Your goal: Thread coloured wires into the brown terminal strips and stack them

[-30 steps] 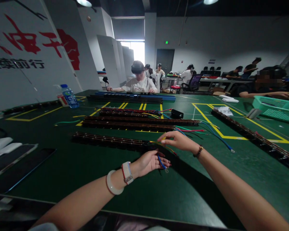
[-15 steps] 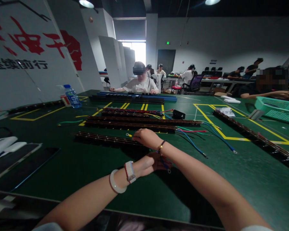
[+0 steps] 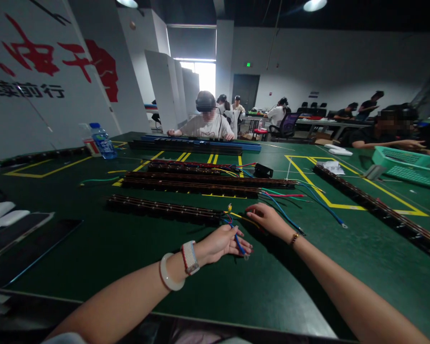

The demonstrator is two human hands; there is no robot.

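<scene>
My left hand rests on the green table, fingers closed around a blue wire with a metal lug at its end. My right hand lies just right of it, fingers pinched on a yellow wire that runs to a ring terminal. Both hands sit at the right end of the nearest long dark terminal strip. Red wire shows between the hands.
More terminal strips with coloured wires lie farther back, another strip runs along the right. A water bottle stands far left, a teal basket far right. Phones lie at left. Other people sit at the tables behind.
My right hand, which had reached left over the strip half a second ago, has drawn back to the right with the yellow wire. The left hand has stayed in place.
</scene>
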